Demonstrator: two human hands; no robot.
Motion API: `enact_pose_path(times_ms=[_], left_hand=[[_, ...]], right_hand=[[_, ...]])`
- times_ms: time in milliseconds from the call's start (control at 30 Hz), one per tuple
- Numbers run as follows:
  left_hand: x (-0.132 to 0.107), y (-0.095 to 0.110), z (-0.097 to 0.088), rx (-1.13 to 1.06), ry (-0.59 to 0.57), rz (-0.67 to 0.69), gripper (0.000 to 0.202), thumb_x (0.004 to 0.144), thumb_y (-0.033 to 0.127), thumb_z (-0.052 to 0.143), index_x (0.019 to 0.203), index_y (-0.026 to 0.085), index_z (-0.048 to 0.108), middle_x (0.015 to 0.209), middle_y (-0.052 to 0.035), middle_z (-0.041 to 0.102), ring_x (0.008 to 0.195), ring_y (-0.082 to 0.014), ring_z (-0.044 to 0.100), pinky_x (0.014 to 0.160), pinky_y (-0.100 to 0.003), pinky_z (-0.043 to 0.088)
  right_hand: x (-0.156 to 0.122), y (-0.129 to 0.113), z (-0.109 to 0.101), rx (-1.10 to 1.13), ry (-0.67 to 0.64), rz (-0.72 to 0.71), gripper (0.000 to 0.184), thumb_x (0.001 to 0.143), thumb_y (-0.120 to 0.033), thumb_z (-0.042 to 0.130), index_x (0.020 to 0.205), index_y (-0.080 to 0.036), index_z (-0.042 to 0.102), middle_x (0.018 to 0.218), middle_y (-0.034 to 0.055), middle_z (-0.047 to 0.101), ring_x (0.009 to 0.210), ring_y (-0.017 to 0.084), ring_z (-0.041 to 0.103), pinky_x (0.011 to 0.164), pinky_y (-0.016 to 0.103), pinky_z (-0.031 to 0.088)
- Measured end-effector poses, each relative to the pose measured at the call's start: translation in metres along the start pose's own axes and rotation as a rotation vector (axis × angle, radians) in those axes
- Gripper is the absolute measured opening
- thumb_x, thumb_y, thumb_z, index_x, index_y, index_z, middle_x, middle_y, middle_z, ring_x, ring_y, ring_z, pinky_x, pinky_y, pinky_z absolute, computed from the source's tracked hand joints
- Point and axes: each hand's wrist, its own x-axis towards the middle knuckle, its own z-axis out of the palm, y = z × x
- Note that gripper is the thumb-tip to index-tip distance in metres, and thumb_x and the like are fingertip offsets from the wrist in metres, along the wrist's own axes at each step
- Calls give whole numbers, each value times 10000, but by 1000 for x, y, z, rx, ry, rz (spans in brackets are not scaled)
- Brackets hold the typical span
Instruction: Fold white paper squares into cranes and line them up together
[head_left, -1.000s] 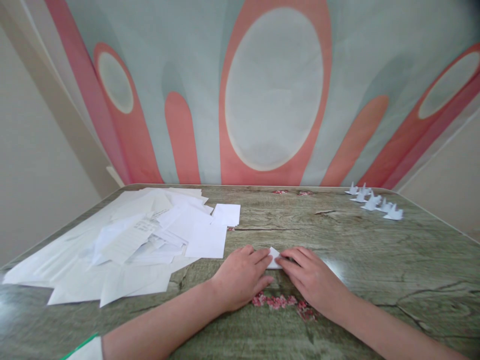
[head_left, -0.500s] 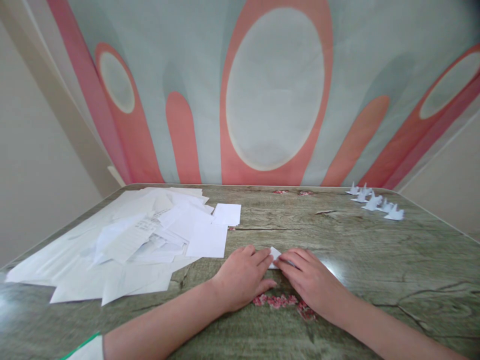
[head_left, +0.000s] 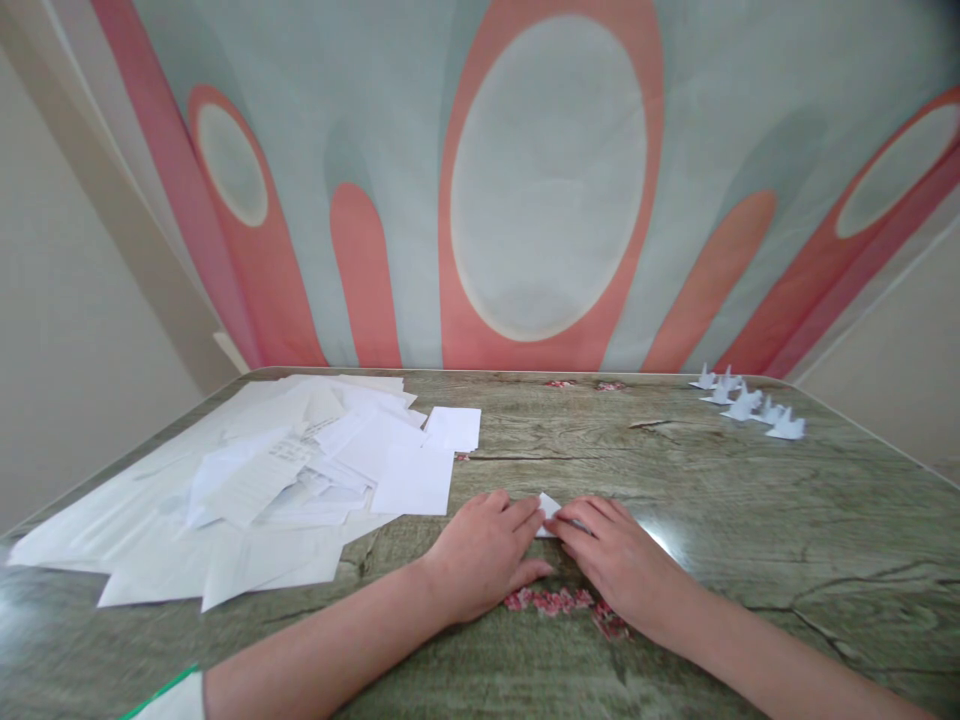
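A small folded white paper piece (head_left: 550, 511) lies flat on the wood-grain table (head_left: 750, 520), mostly hidden under my fingers. My left hand (head_left: 484, 553) presses on its left side with fingers stretched flat. My right hand (head_left: 615, 560) presses on its right side, fingers flat and close together. Only the paper's upper corner shows between the two hands.
A loose heap of white paper sheets (head_left: 255, 480) covers the table's left half. Several small folded paper figures (head_left: 750, 405) stand in a row at the far right. Red flower prints (head_left: 559, 602) mark the table near my hands. A patterned wall rises behind.
Both hands stay on the folded paper; the right hand's fingers have shifted slightly left over it. Nothing else moved.
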Motion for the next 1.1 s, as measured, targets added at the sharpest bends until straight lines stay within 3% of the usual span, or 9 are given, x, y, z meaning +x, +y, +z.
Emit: enact_pose_path(times_ms=[233, 567, 1100], left_hand=[[0, 1, -2, 28, -5, 2, 522, 862, 538, 422, 1236, 178, 474, 1247, -54, 532, 961, -231, 515, 802, -349, 400], [0, 1, -1, 74, -12, 11, 539, 867, 554, 396, 1244, 176, 471, 1263, -62, 521, 962, -230, 511, 801, -337, 383], [0, 1, -4, 92, -24, 21, 552, 851, 562, 426, 1237, 172, 481, 1280, -42, 513, 945, -233, 509, 767, -340, 376]], right_hand=[[-1, -3, -7, -5, -58, 10, 316, 835, -112, 520, 1142, -177, 555, 1083, 70, 569, 1048, 219, 459, 911, 383, 362], [-6, -2, 0, -133, 11, -56, 295, 824, -202, 555, 1118, -186, 583, 1142, 72, 586, 1116, 252, 438, 956, 423, 323], [-12, -2, -17, -365, -17, 9, 106, 713, -122, 639, 799, -96, 695, 859, 105, 653, 1062, 287, 489, 885, 400, 364]])
